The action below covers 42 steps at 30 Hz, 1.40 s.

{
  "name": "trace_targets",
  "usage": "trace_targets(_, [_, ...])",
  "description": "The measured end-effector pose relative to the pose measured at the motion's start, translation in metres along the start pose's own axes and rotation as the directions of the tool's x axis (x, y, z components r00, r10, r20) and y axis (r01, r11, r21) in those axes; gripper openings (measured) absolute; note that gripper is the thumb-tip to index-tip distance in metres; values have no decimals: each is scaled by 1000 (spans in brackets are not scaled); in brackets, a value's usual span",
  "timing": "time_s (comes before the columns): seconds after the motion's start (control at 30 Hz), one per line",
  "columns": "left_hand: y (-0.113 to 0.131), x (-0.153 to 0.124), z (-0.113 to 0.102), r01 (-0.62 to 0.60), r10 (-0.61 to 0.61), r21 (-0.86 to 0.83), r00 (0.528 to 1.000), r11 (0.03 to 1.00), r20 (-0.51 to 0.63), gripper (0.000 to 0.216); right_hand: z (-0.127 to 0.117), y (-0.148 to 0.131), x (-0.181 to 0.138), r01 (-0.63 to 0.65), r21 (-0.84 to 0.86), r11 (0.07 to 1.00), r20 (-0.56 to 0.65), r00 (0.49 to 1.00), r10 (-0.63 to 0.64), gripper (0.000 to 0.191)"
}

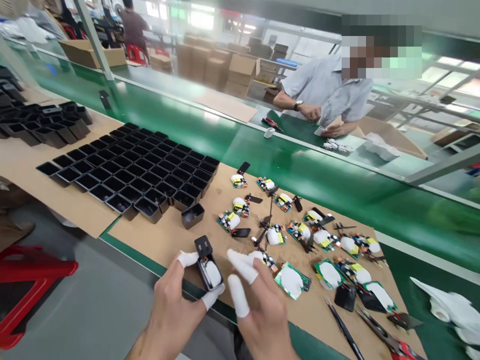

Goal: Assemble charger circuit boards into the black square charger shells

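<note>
My left hand (pixel 174 300), with white finger cots on its tips, grips a black adapter case (pixel 209 272) near the bench's front edge. Inside the case sits a circuit board topped with white compound, and a black plug cover (pixel 203 246) with metal prongs stands at its far end. Beside the case, on its right, is my right hand (pixel 258 300), also in finger cots. Its fingers are stretched out and apart, with nothing between them. A single black case (pixel 192 216) stands just beyond my left hand. Several circuit boards (pixel 293 280) with wired black covers lie to the right.
Rows of black cases (pixel 137 162) stand on cardboard (pixel 144 240) at the left, with more heaped behind. Tweezers (pixel 343 327) and pliers (pixel 386 335) lie at the front right. Beyond the green conveyor (pixel 240 142), a co-worker (pixel 326 90) handles small parts. A red stool (pixel 35 295) stands lower left.
</note>
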<state>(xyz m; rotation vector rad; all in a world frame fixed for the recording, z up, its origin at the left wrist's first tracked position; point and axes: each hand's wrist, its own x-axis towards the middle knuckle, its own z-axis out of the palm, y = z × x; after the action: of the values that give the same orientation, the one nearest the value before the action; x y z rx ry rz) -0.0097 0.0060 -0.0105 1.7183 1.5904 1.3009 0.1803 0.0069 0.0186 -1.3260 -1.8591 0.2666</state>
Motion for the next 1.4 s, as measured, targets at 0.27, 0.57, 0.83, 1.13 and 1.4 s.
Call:
trace_targets(0.27, [-38,-4,-53,49,-23,216,992,975,-122,40,71,-27,117,-97,-258,961,213,965,155,40])
trace_targets(0.57, [-83,-28,-60,52,-50,-44,998,998,41,53,38,-54,86,-74,283,956,384,922,-42,47])
trace_targets(0.83, [-35,-2,-31,-28,62,-146,969,989,239,64,-7,-18,37,-317,462,828,238,944,229,16])
trace_targets(1.13, [-7,2,32,-102,99,21,989,995,112,38,-6,-8,-17,93,-19,996,-28,995,-93,60])
trace_targets(1.4, [-5,2,34,-200,200,84,980,976,5,16,9,-9,-25,141,-180,974,-138,976,-167,32])
